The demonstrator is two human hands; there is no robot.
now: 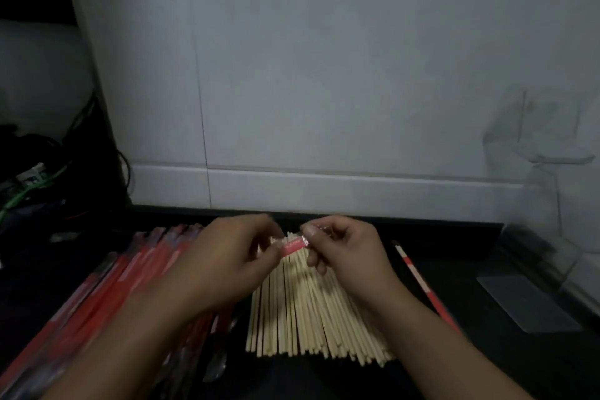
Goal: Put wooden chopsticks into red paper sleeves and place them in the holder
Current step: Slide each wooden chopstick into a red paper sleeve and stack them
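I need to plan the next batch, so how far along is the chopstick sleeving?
Done: one red-and-white sleeved pair seems to lie to the right of the pile. In hand: the left hand and right hand pinch a red sleeve between them. Left: a big pile of bare chopsticks and a stack of red sleeves. No filled holder is visible.
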